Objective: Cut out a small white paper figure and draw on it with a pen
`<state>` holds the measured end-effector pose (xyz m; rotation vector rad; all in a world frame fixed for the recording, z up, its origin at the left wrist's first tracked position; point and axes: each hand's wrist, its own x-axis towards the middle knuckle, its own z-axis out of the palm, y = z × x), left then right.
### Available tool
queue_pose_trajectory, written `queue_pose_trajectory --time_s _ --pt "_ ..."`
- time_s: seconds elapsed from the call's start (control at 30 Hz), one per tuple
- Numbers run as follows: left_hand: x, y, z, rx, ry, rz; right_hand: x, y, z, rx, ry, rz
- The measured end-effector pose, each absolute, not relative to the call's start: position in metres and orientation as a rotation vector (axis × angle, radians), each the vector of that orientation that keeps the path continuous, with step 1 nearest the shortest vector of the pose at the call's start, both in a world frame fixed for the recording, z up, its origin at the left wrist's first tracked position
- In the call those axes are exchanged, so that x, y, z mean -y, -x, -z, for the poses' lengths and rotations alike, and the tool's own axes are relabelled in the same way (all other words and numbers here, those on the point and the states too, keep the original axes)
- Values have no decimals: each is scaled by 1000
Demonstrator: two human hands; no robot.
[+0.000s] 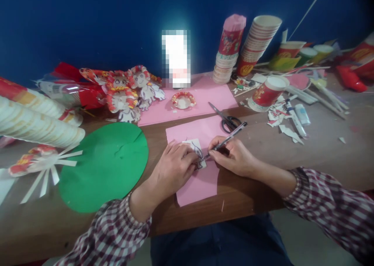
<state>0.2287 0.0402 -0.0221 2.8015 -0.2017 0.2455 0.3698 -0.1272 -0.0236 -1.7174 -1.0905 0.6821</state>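
Observation:
A small white piece of paper [196, 146] with a dark outline drawing lies on a pink sheet [198, 188]. My left hand [177, 162] presses it down with bent fingers that cover its left part. My right hand [232, 155] grips a pen [230, 136], its tip touching the paper's right edge. Just beyond my right hand lies a pair of scissors [225, 119] with black handles, partly on the pink sheet.
A green oval sheet [108, 168] lies left of my left hand. Paper-cup dolls [143, 82], a cut cup bottom [183, 101] and a bright phone-like screen [177, 59] stand behind. Stacked cups [260, 39], a single red cup [269, 92] and scraps are at right; more cups [43, 121] lean left.

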Motion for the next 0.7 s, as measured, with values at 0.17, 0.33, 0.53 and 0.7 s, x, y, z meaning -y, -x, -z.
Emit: queue_pose_trajectory --time_s 0.17,0.33,0.53,0.7 --pt "-40 -229 21 202 -2809 -245 127 -370 21 1146 1767 -617" --pt "-41 -229 23 208 -2816 -249 127 -368 21 1154 1771 -625" --pt "-39 -228 21 207 -2813 -228 127 -369 26 1164 1759 -603" --pt "-39 -228 22 180 -2796 -231 130 -370 17 1131 1667 -427"
